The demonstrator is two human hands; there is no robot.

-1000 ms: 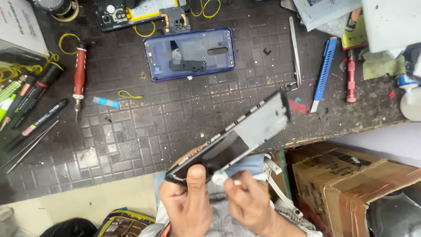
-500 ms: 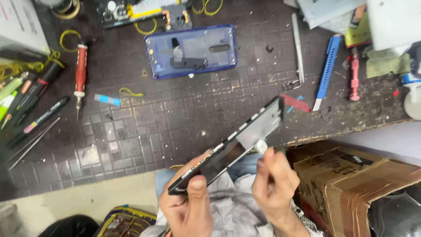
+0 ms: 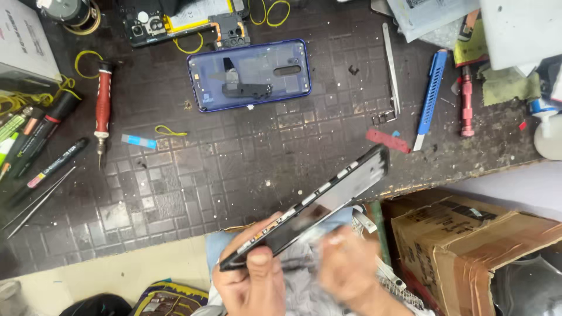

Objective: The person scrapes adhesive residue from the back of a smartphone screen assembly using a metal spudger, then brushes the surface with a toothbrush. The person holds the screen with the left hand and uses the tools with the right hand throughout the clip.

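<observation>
Black glossy phone screen panel (image 3: 316,205) is gripped edge-on by left hand (image 3: 252,281); right hand (image 3: 345,272) blurred beside it, grip indeterminate. Brown cardboard box (image 3: 468,246) sits right of fingers.

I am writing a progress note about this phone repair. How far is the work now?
Done: the blue back cover is off and lies on the mat, and the opened phone body lies above it. In hand: the left hand grips the dark screen panel on edge; the blurred right hand works beside it. Left: all three parts lie apart.
</observation>
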